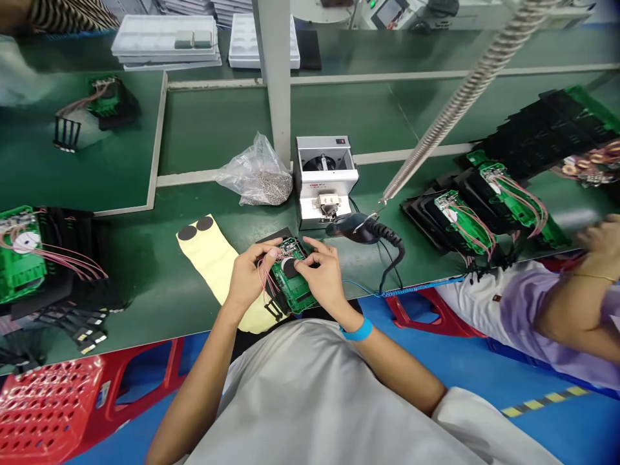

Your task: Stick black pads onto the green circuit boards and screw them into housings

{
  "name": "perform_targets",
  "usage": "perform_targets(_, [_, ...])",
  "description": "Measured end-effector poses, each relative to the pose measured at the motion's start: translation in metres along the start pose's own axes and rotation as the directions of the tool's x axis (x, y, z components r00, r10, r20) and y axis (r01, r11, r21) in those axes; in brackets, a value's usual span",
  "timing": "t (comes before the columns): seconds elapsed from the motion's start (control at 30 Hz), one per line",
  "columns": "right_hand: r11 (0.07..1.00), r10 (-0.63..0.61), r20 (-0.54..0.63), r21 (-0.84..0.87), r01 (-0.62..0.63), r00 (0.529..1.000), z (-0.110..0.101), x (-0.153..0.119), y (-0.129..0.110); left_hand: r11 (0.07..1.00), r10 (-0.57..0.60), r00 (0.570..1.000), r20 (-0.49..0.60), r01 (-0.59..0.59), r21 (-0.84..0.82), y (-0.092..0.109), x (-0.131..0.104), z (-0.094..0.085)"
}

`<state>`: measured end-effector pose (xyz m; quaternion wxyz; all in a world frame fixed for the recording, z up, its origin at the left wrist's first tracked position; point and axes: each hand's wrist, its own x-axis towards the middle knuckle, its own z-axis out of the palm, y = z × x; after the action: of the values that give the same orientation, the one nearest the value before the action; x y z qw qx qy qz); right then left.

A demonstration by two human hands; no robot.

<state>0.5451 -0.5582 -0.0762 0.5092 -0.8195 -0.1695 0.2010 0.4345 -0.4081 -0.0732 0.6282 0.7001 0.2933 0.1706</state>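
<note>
A green circuit board in a black housing point(301, 292) lies at the bench's front edge, between my hands. My left hand point(249, 274) is at its left side, with fingers closed on the thin pink wires point(264, 272). My right hand point(323, 271) pinches a round black pad point(289, 267) against the middle of the board, over a white disc. Partly under the board lies a yellow backing sheet point(213, 255) with two black round pads at its far end.
A screw feeder point(325, 184) stands ahead, beside a bag of screws point(271, 187). An electric screwdriver point(356, 227) hangs from a spring point(460, 103). Board stacks point(29, 258) point(465, 223) sit left and right. Another person's arm point(586, 297) is at right.
</note>
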Motion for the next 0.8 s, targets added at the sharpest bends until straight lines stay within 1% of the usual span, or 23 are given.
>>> perform_targets(0.3, [0.999,0.012,-0.005,-0.038,-0.012,1.000,0.0053,0.0001,0.0041,1.000,0.028,1.000,0.007,-0.028,0.001,-0.0034,-0.0040,0.0004])
perform_targets(0.67, [0.996,0.044,0.010,-0.076,-0.043,0.999,0.0061,0.0004,0.0031,1.000,0.025,1.000,0.005,-0.025,0.006,-0.0022,-0.0053,0.0013])
perform_targets(0.8, [0.997,0.020,-0.011,-0.076,-0.021,1.000,0.0073,-0.0026,0.0065,0.999,0.042,0.999,0.001,-0.042,0.023,-0.0017,-0.0061,0.0012])
